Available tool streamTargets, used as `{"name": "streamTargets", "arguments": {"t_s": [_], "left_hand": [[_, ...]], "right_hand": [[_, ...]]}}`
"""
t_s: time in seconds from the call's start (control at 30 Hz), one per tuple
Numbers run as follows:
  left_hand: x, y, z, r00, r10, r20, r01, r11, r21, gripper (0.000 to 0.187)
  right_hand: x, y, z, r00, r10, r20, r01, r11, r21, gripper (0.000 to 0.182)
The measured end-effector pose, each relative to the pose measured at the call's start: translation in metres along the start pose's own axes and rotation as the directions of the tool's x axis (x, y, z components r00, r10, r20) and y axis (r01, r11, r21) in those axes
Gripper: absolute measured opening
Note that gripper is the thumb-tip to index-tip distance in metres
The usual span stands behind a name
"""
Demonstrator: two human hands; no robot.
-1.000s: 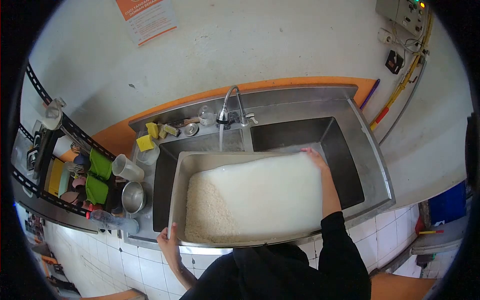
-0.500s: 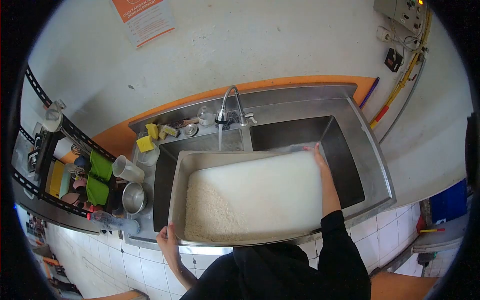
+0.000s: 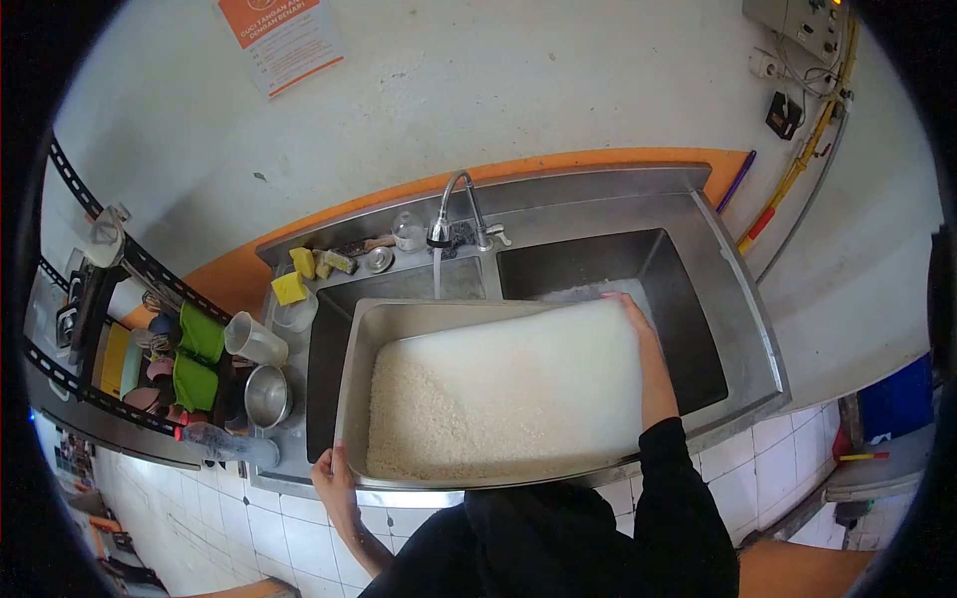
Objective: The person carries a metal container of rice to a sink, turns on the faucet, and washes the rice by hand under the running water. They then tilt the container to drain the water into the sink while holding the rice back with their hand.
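A large rectangular metal pan (image 3: 404,314) is held over the sink, tilted with its right end lower. Wet white rice (image 3: 414,429) lies exposed at its left and near side, while cloudy white water (image 3: 538,369) fills the right part up to the rim. My left hand (image 3: 336,483) grips the pan's near left corner, thumb on the rim. At the far right corner, my right hand (image 3: 638,324) is closed on the edge, its fingers partly hidden by the pan. Whitish water (image 3: 623,289) shows in the right sink basin (image 3: 688,339) beyond that corner.
Water runs from the faucet (image 3: 439,231) into the left basin (image 3: 364,294). Yellow sponges (image 3: 289,289) and a clear bottle (image 3: 409,231) stand along the back ledge. On the left are a plastic jug (image 3: 255,339), a metal bowl (image 3: 268,397) and a plastic bottle (image 3: 229,446).
The cloudy water has drawn back toward the right, baring more rice along the near side. More whitish water shows in the right basin. Both hands keep nearly the same places on the pan.
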State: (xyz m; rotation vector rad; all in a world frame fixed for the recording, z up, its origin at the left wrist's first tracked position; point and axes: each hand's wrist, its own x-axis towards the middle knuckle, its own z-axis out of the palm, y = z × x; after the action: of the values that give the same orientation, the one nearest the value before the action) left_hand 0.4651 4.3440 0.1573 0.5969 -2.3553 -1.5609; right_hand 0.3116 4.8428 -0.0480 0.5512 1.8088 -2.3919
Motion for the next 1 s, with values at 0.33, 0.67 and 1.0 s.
{"name": "streamTargets", "arguments": {"t_s": [0.33,0.67,1.0], "left_hand": [[-0.001,0.007,0.002,1.000,0.009,0.005,-0.009,1.000,-0.022,0.037],[-0.001,0.015,0.005,0.999,0.012,0.030,-0.011,1.000,-0.016,0.032],[-0.001,0.018,0.007,1.000,-0.002,0.010,0.002,1.000,0.013,0.034]], "right_hand": [[0.015,0.014,-0.011,0.999,0.011,0.038,-0.013,0.999,0.045,0.039],[-0.007,-0.007,0.003,0.993,0.101,-0.059,-0.101,0.995,-0.003,0.045],[0.015,0.021,-0.017,0.990,-0.135,-0.032,0.131,0.987,-0.093,0.055]]}}
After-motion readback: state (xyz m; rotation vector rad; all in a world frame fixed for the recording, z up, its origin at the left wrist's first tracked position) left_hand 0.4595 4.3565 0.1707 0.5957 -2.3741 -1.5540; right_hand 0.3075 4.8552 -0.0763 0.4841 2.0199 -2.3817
